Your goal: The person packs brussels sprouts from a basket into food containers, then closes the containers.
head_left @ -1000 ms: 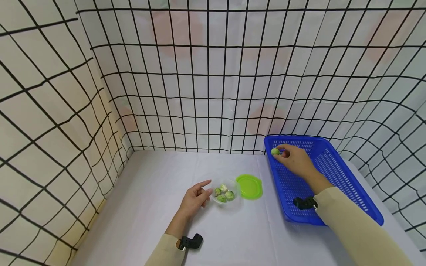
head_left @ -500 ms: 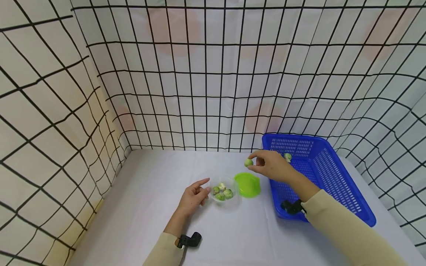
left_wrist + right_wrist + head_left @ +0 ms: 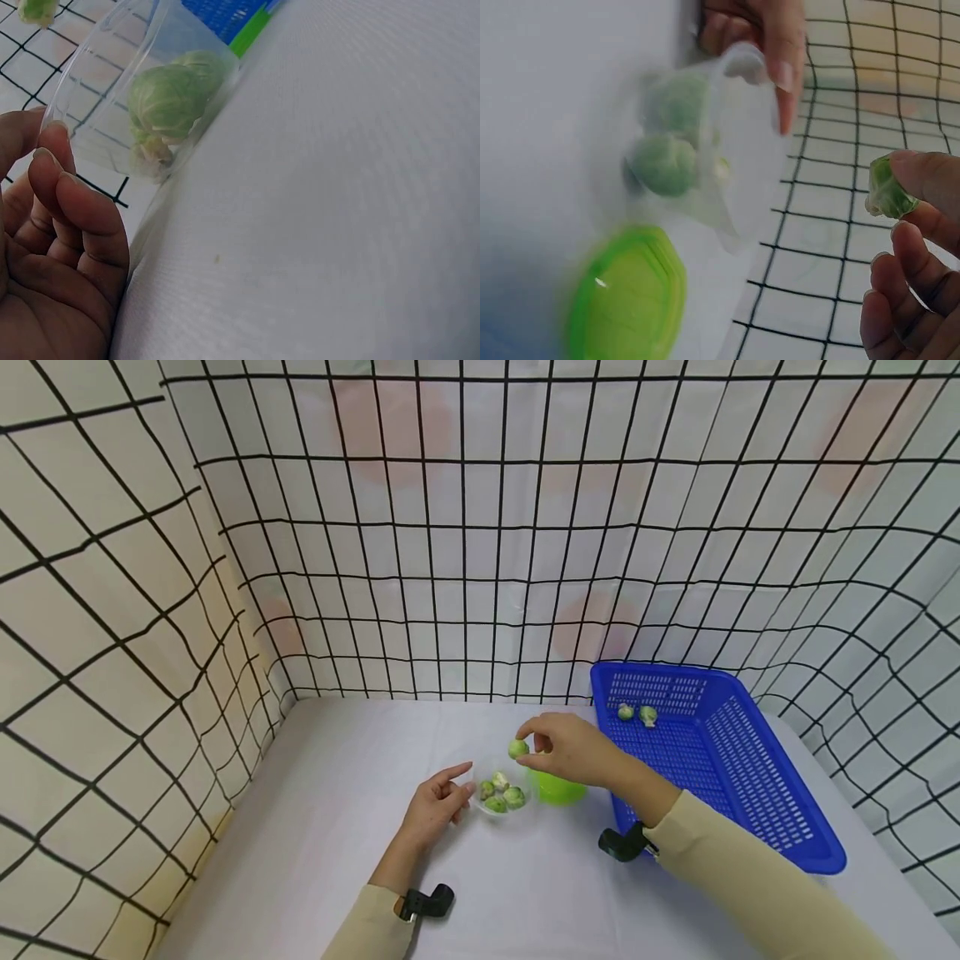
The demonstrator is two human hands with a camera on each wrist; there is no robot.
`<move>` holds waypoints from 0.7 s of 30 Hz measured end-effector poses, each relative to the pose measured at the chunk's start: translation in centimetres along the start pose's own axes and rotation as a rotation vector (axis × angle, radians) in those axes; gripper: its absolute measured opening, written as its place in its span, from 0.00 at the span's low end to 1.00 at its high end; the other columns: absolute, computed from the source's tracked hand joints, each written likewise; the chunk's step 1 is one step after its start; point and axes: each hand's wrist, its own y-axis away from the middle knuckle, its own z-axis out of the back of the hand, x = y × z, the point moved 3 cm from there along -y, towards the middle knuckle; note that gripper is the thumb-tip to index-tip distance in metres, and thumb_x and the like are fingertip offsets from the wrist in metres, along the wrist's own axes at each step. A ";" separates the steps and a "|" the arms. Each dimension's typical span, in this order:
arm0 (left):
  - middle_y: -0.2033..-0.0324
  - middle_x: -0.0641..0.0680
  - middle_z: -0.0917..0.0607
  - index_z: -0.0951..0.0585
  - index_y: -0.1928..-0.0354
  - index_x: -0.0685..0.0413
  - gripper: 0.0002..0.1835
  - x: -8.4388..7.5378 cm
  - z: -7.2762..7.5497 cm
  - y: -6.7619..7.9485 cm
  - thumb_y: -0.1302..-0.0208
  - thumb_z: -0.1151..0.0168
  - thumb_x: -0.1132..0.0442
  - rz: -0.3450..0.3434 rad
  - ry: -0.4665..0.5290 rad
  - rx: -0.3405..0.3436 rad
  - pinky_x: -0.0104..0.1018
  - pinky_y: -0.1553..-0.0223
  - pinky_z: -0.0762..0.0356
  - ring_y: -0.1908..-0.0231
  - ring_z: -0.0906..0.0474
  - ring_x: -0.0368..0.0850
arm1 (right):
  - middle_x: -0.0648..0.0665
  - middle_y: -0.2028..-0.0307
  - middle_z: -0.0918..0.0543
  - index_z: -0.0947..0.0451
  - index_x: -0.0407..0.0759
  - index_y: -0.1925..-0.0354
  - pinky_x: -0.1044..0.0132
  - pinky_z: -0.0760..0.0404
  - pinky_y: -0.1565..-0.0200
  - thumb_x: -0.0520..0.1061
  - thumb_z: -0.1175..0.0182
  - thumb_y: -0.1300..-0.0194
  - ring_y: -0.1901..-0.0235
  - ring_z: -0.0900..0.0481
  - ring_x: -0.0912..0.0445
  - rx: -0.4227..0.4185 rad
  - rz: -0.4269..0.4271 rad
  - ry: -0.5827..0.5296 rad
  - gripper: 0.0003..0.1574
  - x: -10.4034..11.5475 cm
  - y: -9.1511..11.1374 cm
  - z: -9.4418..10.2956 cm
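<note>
A small clear plastic tub (image 3: 525, 802) stands on the white cloth, holding several Brussels sprouts (image 3: 513, 797). My left hand (image 3: 433, 810) is beside it, with index finger and thumb touching its near-left rim; the left wrist view shows the fingertips (image 3: 56, 135) right at the rim. Between thumb and index finger, my right hand (image 3: 570, 750) pinches one Brussels sprout (image 3: 889, 189), held just above the back right of the tub. The other fingers of that hand are bent and free. A green lid (image 3: 626, 300) lies right of the tub, partly hidden by my right hand in the head view.
A blue perforated basket (image 3: 750, 768) stands at the right with two Brussels sprouts (image 3: 647, 715) at its back left. Black wire mesh (image 3: 465, 581) rises behind and along both sides. The white-covered table (image 3: 345, 777) extends to the left.
My right hand has moved left from the basket to the tub, carrying the pinched sprout. Two sprouts in the basket now show fully. The left hand stays at the tub's rim.
</note>
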 end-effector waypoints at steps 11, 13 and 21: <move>0.76 0.47 0.21 0.23 0.32 0.56 0.25 -0.1 -0.2 0.0 0.29 0.34 0.59 0.000 0.016 -0.002 0.31 0.75 0.29 0.80 0.29 0.39 | 0.54 0.67 0.20 0.16 0.52 0.48 0.69 0.24 0.66 0.52 0.29 0.35 0.69 0.25 0.62 0.047 0.047 0.046 0.18 0.1 -0.7 -5.3; 0.76 0.47 0.21 0.23 0.32 0.55 0.25 -0.1 -0.2 0.0 0.29 0.34 0.59 0.000 0.016 -0.004 0.31 0.75 0.28 0.80 0.29 0.39 | 0.53 0.66 0.20 0.17 0.51 0.47 0.69 0.24 0.66 0.51 0.30 0.35 0.68 0.24 0.62 0.034 0.069 0.036 0.19 0.2 -0.7 -5.5; 0.76 0.48 0.21 0.23 0.32 0.55 0.25 0.0 -0.1 -0.1 0.29 0.34 0.60 0.004 0.010 -0.011 0.30 0.75 0.29 0.80 0.30 0.39 | 0.53 0.65 0.20 0.17 0.49 0.45 0.69 0.24 0.65 0.51 0.30 0.34 0.68 0.24 0.62 0.032 0.045 0.018 0.20 0.2 -0.7 -5.5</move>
